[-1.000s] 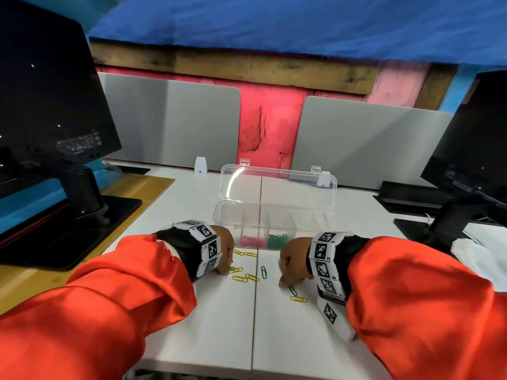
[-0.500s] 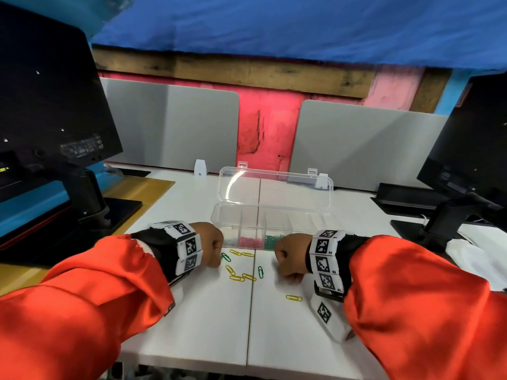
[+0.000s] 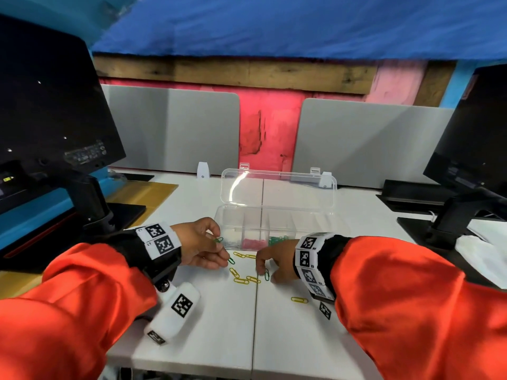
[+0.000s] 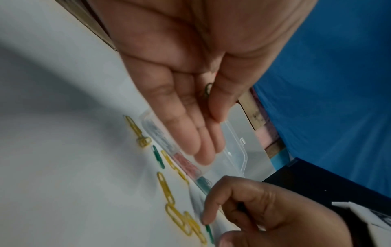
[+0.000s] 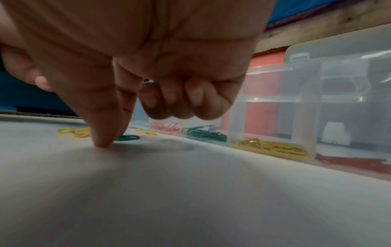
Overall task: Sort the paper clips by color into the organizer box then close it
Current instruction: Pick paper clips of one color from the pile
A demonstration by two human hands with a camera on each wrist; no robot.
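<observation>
Both hands have uncurled from the fists they made half a second ago. Left hand (image 3: 200, 246) now lies palm-up with fingers nearly straight, a green clip (image 4: 207, 89) tucked between thumb and forefinger, and its fingertips beside a second green clip (image 3: 231, 260) on the desk (image 3: 219, 325). Right hand (image 3: 274, 266) points forefinger and thumb down; the forefinger tip (image 5: 101, 142) presses the desk touching another green clip (image 5: 128, 138), with the remaining fingers curled under and holding nothing.

Loose yellow clips (image 3: 241, 278) lie between the hands, one more (image 3: 299, 300) nearer the right wrist. Just behind them stands the box (image 3: 274, 223), lid (image 3: 278, 192) upright and open. Its front compartments hold white, pink, green, yellow and red clips, per the right wrist view.

Monitors (image 3: 52, 111) flank the desk.
</observation>
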